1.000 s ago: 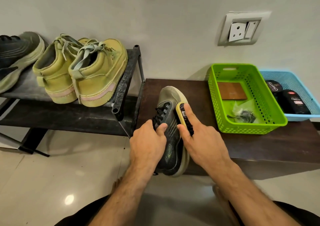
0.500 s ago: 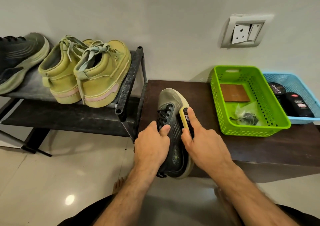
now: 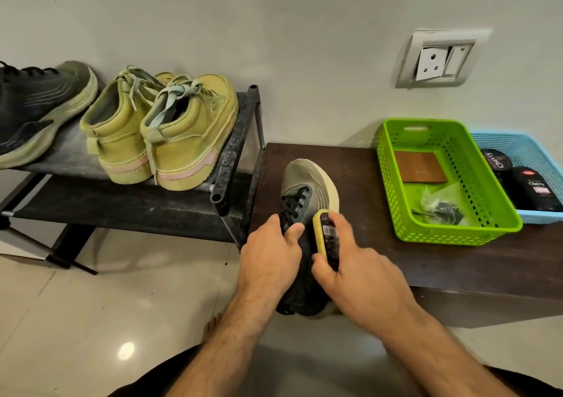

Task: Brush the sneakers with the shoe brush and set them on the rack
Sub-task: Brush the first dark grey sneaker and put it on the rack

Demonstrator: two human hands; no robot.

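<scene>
A dark grey sneaker (image 3: 307, 183) with a pale sole and black laces lies on the dark wooden bench (image 3: 359, 183), toe toward the wall. My left hand (image 3: 271, 256) grips its collar and lace area. My right hand (image 3: 353, 262) holds the shoe brush (image 3: 325, 233), a yellow-backed brush with a black top, pressed against the sneaker's right side. The black shoe rack (image 3: 234, 153) stands to the left, carrying a pair of olive-yellow sneakers (image 3: 170, 134) and one dark grey sneaker (image 3: 36, 107) at the far left.
A green plastic basket (image 3: 393, 177) with a brown card and a small plastic bag sits on the bench to the right. Behind it a blue basket (image 3: 524, 146) holds dark polish containers. A wall socket (image 3: 438, 58) is above. Pale tiled floor (image 3: 91, 320) lies below.
My right hand has drawn the brush back along the sneaker's side, from near the laces toward the middle. My left hand keeps the same hold on the sneaker.
</scene>
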